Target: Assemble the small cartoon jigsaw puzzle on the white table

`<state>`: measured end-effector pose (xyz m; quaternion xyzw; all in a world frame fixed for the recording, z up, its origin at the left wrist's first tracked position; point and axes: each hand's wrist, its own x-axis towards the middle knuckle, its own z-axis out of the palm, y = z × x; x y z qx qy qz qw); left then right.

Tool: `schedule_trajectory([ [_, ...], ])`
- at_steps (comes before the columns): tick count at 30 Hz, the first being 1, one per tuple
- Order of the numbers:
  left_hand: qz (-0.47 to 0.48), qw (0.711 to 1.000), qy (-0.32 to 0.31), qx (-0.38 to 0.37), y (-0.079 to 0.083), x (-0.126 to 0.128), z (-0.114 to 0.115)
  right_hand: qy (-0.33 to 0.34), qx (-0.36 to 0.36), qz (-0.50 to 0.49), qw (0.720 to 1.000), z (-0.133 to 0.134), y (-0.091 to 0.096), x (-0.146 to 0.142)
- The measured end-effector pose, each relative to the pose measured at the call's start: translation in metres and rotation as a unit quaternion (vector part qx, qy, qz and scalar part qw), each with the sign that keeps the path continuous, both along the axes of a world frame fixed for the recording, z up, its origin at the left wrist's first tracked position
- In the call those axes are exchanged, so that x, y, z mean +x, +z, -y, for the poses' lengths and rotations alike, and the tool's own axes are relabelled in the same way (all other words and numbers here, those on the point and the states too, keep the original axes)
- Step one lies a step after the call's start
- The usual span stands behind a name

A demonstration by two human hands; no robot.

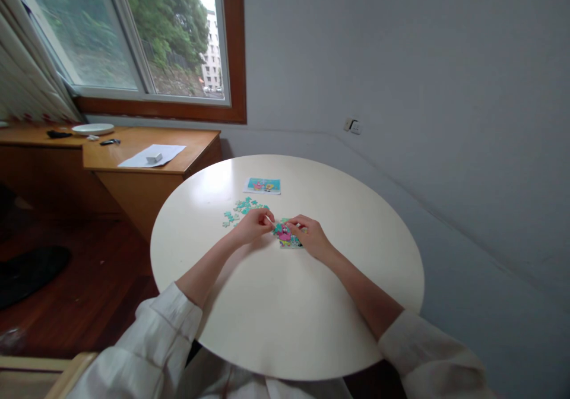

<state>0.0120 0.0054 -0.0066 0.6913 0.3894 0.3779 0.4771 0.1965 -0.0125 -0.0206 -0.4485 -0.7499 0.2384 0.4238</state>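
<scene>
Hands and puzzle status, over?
Left hand pinched, apparently on a piece. Right hand at partly assembled puzzle, hiding some. Loose pieces beyond left hand.

The one view looks out from the person's head, facing forward and down over a round white table (356, 221), with the left hand (255, 225), the right hand (312, 238) and the partly assembled jigsaw puzzle (287, 234) near mid-frame. The pale sleeves (146, 333) come closest to the lens, the hands lie farther out, and the wide field reaches beyond to a sliding window (171, 37), a wooden desk (133, 135) and a grey wall (423, 90).
</scene>
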Motion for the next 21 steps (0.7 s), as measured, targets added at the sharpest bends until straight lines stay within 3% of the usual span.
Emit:
schedule_trajectory([
  [12, 0.000, 0.999, -0.041, -0.014, -0.0034, 0.0060, 0.0047, 0.017, 0.003, 0.011, 1.000, 0.0055, 0.0032, -0.0036],
  [21, 0.000, 1.000, -0.027, -0.015, -0.0047, 0.0066, 0.0041, 0.030, -0.013, 0.008, 0.999, 0.0026, -0.0008, -0.0017],
])
